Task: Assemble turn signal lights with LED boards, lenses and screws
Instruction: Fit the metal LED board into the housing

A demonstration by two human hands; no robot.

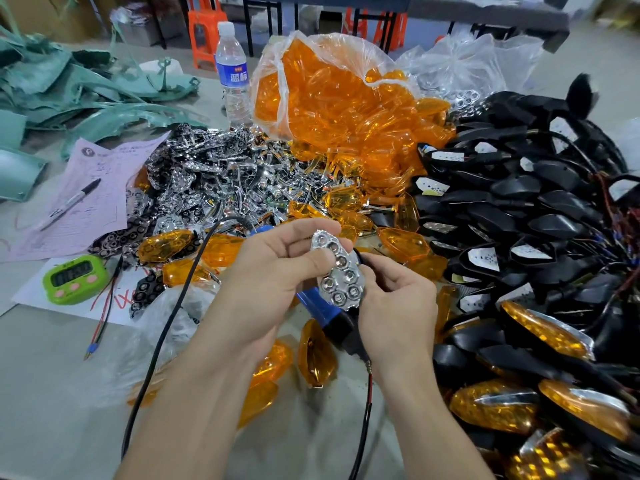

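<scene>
Just above the counter, a chrome reflector is held with its long axis running away from the person, narrow tip farthest, honeycomb face up. The left hand pinches its upper edge between fingers and thumb; the right hand curls its fingers round the wide near end.

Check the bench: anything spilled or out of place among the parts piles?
Yes. The plastic bag of orange lenses gapes open, and loose lenses lie scattered into the chrome reflector pile, mixing the two. The reflector held by the left hand and right hand looks undamaged.
</scene>
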